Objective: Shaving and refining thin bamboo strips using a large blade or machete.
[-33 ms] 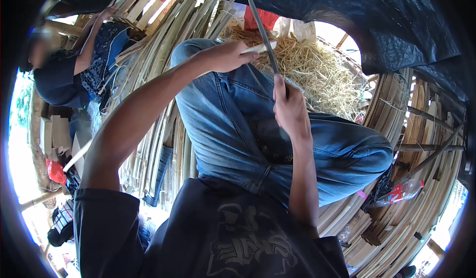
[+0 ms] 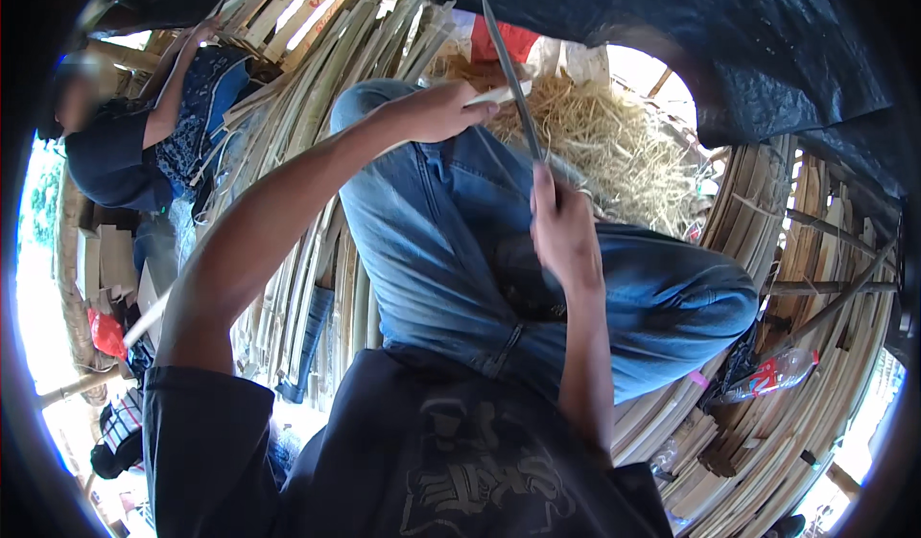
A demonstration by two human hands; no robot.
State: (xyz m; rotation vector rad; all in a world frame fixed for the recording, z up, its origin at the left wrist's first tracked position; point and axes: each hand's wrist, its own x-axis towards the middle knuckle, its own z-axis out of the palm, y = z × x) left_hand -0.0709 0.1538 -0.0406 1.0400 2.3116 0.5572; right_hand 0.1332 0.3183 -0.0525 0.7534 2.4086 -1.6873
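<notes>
My left hand (image 2: 439, 113) is closed around a pale, thin bamboo strip (image 2: 499, 94). The strip's far end pokes out past my fingers, and a long pale piece (image 2: 151, 315) shows beyond my left arm, probably its other end. In my right hand (image 2: 566, 226) is a long knife (image 2: 519, 100), gripped by the handle with the thumb along it. Its narrow dark blade points up and slightly left, crossing the strip just past my left fingertips. Both hands are above my crossed legs in blue jeans (image 2: 413, 212).
Straw-like shavings (image 2: 614, 145) are heaped beyond my knees. Long bamboo strips (image 2: 312, 126) lie to my left, more slats to my right. At far left sits another person (image 2: 120, 154). A plastic bottle (image 2: 782, 373) lies at right; dark sheeting (image 2: 748, 39) hangs overhead.
My right hand and the knife have shifted slightly down toward me, the blade still across the strip. My left hand stays in nearly the same place.
</notes>
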